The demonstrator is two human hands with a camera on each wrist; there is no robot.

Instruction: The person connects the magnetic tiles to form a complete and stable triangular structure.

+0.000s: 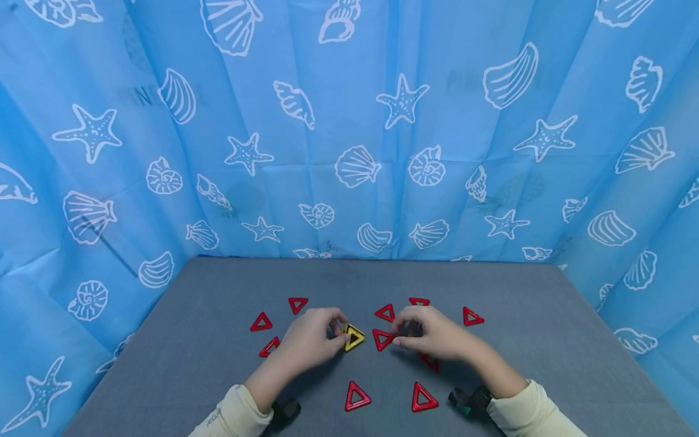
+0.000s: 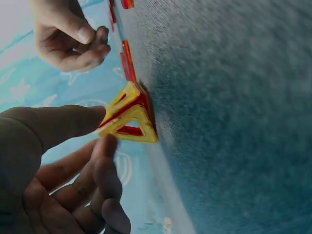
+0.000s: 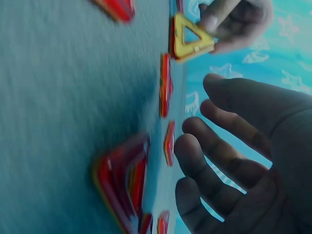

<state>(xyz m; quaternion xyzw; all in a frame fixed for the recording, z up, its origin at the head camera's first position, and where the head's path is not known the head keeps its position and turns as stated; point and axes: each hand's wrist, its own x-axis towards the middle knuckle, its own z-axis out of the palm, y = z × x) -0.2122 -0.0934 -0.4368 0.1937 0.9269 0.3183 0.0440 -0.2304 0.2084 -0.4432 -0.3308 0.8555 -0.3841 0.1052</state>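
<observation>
My left hand (image 1: 314, 337) pinches a small pyramid (image 2: 129, 119) between thumb and fingertips, at its tip. The pyramid is made of triangle tiles; yellow sides show, with red on other parts, and it sits on the table. My right hand (image 1: 431, 332) is just to the right, its fingers (image 3: 190, 151) loosely bent with a gap to the thumb and nothing held. The closest piece to it is a red triangle tile (image 1: 382, 340) lying flat between the two hands. In the right wrist view that tile (image 3: 165, 85) is apart from the fingertips.
More red triangle tiles lie about: two at the front (image 1: 357, 396) (image 1: 423, 397), several at the left (image 1: 261, 321), others behind and right (image 1: 472, 316). One tile (image 1: 429, 362) is partly hidden under my right hand. A blue shell-patterned curtain (image 1: 349, 127) hangs behind the grey table (image 1: 218, 285).
</observation>
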